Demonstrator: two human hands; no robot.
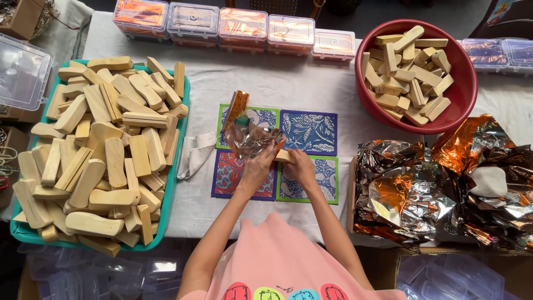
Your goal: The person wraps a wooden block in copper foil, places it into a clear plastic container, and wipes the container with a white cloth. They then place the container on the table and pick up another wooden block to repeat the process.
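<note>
A person at a white-covered counter (pixel 311 89) works over four patterned square mats (pixel 308 131). The left hand (pixel 257 168) is closed around a crinkled clear-and-orange foil wrapper (pixel 248 136), holding it up and open. The right hand (pixel 300 165) pinches a pale wooden block (pixel 283 156) at the wrapper's mouth. The block lies roughly level, its long axis running left to right, its left end pointing into the wrapper. It seems only partly inside, though the fingers hide most of it.

By the look of things, much wrapping remains: a teal tray (pixel 179 161) at left is heaped with bare blocks, and a red bowl (pixel 465 89) at right holds more. Loose foil sheets (pixel 444 183) lie piled at right. Lidded clear boxes (pixel 239 26) line the far edge, apparently filled with orange-wrapped pieces.
</note>
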